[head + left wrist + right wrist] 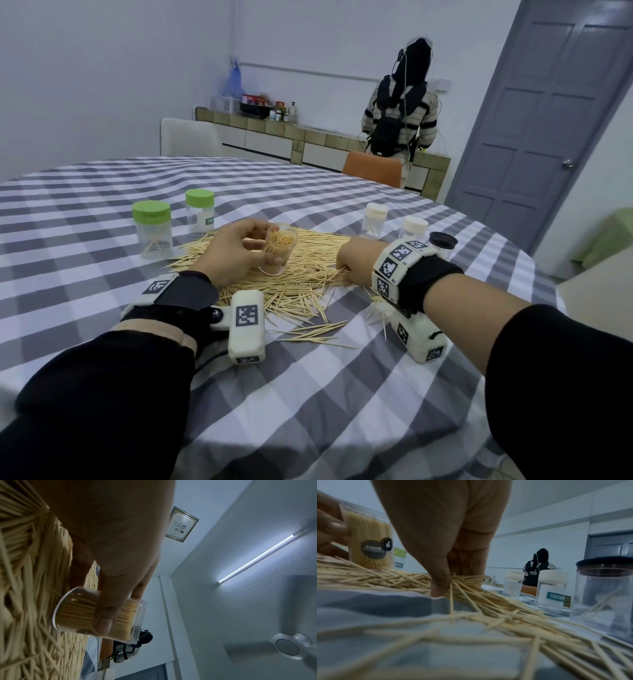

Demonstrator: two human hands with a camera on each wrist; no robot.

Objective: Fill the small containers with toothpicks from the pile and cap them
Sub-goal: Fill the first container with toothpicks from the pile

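A pile of toothpicks (301, 274) (488, 601) (25, 601) lies on the checked tablecloth. My left hand (236, 250) (109, 574) grips a clear uncapped container (279, 248) (96, 614) (370, 543), packed with toothpicks and standing on the pile. My right hand (352, 262) (450, 561) is down at the pile's right side, thumb and fingers pinching a bunch of toothpicks (458, 581). Two green-capped containers (152, 228) (200, 210) stand at the left. Two white-capped ones (375, 219) (414, 228) (552, 591) and a black-capped one (442, 244) (604, 599) stand at the right.
The checked tablecloth (308, 394) covers a round table whose near part holds only stray toothpicks. An orange chair (371, 169) and a white chair (190, 137) stand at the far side. A person (400, 113) stands with their back turned at a counter by a grey door (534, 120).
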